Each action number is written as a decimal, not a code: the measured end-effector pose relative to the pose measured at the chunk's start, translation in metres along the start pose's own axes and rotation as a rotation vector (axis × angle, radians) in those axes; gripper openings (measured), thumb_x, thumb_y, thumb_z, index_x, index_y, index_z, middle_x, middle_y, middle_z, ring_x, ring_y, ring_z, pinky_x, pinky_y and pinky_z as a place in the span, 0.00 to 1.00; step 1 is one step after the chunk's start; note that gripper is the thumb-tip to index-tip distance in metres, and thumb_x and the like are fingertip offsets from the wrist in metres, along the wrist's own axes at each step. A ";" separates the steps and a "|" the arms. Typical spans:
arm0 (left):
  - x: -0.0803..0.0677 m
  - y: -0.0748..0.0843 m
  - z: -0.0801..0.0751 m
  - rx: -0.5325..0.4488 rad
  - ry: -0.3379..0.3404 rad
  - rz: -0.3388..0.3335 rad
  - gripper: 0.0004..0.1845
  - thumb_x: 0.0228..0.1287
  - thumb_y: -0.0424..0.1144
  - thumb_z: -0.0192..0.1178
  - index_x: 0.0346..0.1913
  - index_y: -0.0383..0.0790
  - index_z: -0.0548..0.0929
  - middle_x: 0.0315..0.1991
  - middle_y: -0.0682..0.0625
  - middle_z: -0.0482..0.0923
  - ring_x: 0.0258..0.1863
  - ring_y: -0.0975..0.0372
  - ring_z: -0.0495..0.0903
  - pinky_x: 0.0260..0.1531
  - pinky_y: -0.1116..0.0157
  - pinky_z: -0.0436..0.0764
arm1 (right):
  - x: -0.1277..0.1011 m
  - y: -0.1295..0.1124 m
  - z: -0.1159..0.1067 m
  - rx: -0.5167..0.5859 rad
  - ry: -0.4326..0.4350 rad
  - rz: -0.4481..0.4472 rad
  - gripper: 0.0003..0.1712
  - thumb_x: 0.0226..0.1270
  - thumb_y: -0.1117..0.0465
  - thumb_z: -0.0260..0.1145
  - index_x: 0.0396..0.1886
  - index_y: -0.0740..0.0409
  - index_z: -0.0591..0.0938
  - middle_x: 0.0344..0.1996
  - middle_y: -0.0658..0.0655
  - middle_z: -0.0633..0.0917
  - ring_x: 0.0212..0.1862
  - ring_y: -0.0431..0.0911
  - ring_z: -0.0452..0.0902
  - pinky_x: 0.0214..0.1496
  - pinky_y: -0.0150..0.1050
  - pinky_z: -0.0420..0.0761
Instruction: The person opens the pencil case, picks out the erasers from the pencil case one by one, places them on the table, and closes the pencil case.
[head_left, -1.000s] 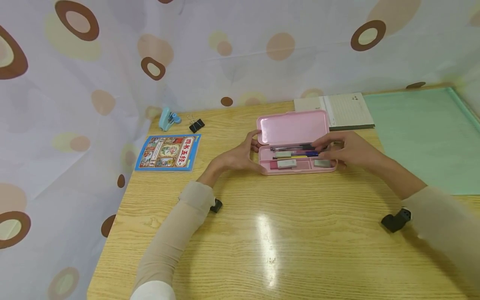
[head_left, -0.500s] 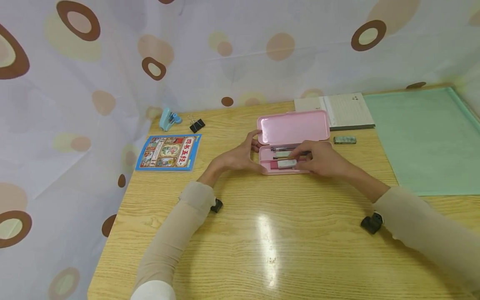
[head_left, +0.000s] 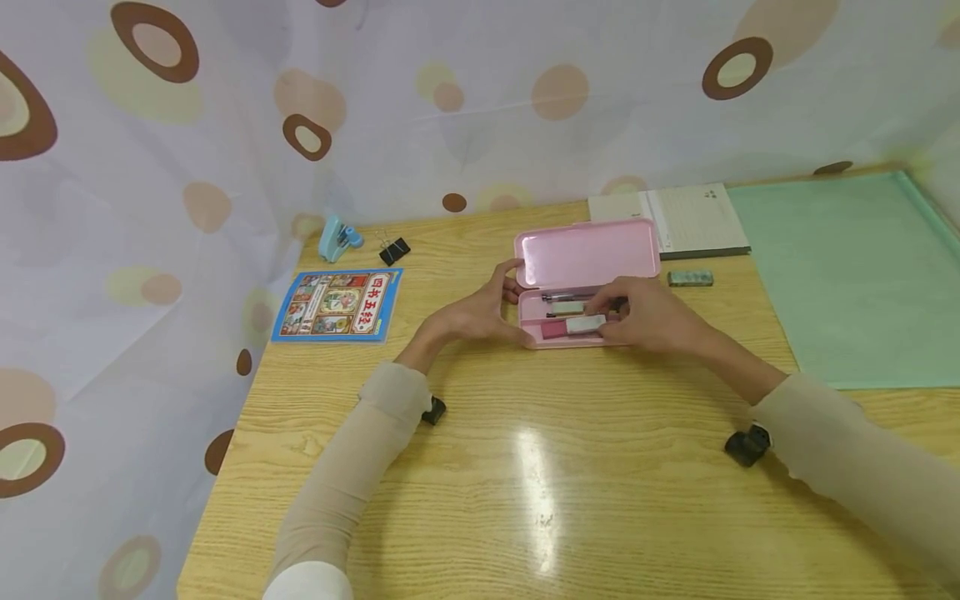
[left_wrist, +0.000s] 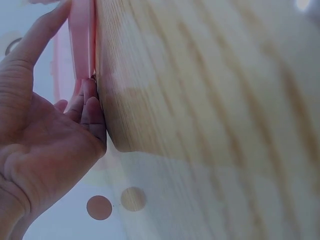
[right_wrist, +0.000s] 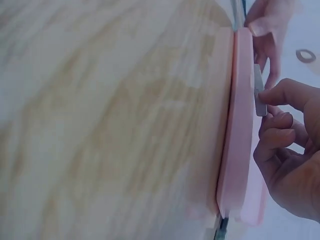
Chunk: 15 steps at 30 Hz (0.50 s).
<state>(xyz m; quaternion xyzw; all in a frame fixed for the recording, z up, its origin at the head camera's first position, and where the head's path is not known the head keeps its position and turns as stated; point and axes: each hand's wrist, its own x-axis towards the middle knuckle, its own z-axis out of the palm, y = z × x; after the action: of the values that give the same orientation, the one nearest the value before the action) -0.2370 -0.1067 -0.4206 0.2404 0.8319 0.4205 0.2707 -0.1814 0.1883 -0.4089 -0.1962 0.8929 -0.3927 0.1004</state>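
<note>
A pink pencil case [head_left: 531,310] lies open on the table, its lid [head_left: 587,254] tipped back. My left hand [head_left: 480,312] holds the case's left end, thumb at the front corner and fingers behind; the left wrist view shows this hand [left_wrist: 47,130] at the case's edge [left_wrist: 81,40]. Over the front compartment, my right hand [head_left: 648,317] pinches a white eraser [head_left: 585,324], with a pink piece [head_left: 555,330] at its left end. In the right wrist view the eraser [right_wrist: 259,92] stands above the case's rim. Another white eraser [head_left: 567,308] and pens lie behind; my hand covers the case's right part.
A greenish block [head_left: 690,278] lies right of the case, near a notepad [head_left: 697,221] and a green mat [head_left: 862,283]. At the left are a blue-edged booklet [head_left: 337,305], a black binder clip [head_left: 393,252] and a light-blue stapler-like item [head_left: 337,239]. A patterned cloth hangs behind.
My right hand has moved left from the case's right end to the white eraser, which has shifted right and tilted. The greenish block now shows where the hand was. My left hand stays put.
</note>
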 end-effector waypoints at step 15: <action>0.002 0.001 0.000 0.010 -0.003 -0.007 0.68 0.51 0.42 0.83 0.82 0.52 0.39 0.64 0.47 0.63 0.63 0.57 0.67 0.70 0.63 0.66 | -0.038 0.037 -0.078 0.069 0.078 0.230 0.17 0.73 0.54 0.70 0.57 0.54 0.85 0.29 0.54 0.82 0.17 0.40 0.61 0.17 0.41 0.66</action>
<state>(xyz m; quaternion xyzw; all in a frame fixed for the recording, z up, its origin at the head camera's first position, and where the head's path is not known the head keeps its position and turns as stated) -0.2381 -0.1052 -0.4202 0.2396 0.8346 0.4149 0.2719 -0.1827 0.2788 -0.3829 -0.0736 0.8987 -0.4163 0.1165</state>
